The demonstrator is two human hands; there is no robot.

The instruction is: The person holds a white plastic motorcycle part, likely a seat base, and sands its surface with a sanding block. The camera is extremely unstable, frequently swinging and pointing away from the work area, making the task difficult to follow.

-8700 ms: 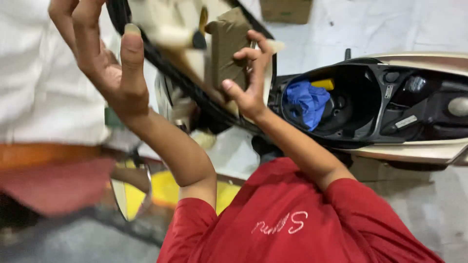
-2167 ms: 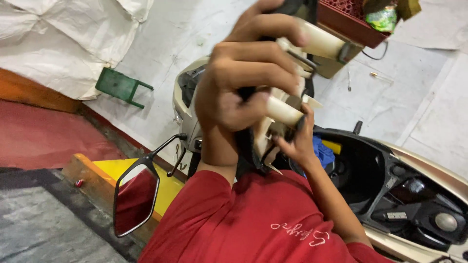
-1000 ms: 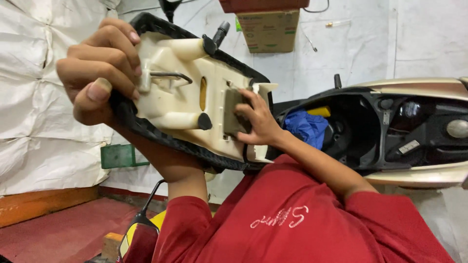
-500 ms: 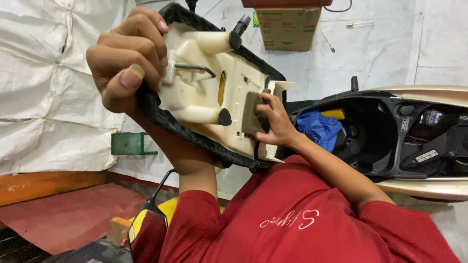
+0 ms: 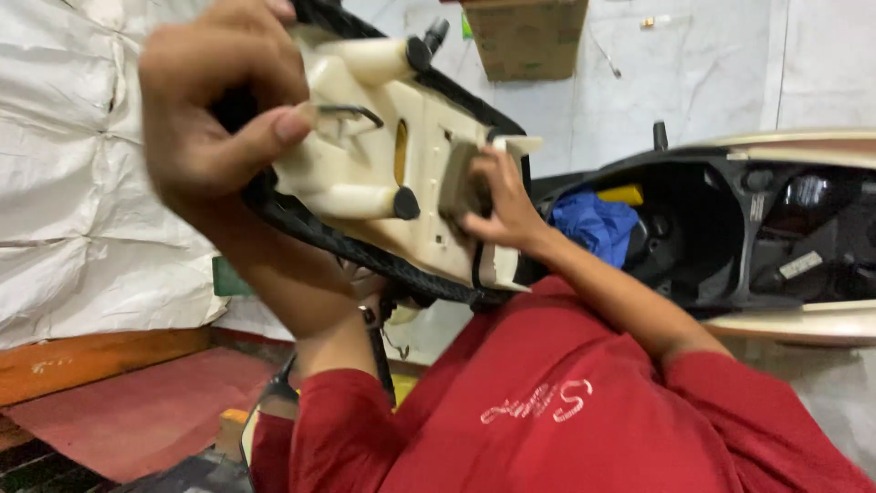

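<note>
Scooter seat [image 5: 383,173] raised underside-out, left hand [image 5: 214,110] clamping rim, right hand [image 5: 497,201] pressing hinge end

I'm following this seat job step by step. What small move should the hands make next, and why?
Probably press the tan bracket flat against the seat underside: the right hand already has fingers on it, while the left hand grips the seat's upper end, steadying it.

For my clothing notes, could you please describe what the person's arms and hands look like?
Both hands, left hand and right hand, are bare: no gloves, rings or watch visible. Forearms are bare too. Red short sleeves belong to a red shirt with pale script lettering on its front.
</note>
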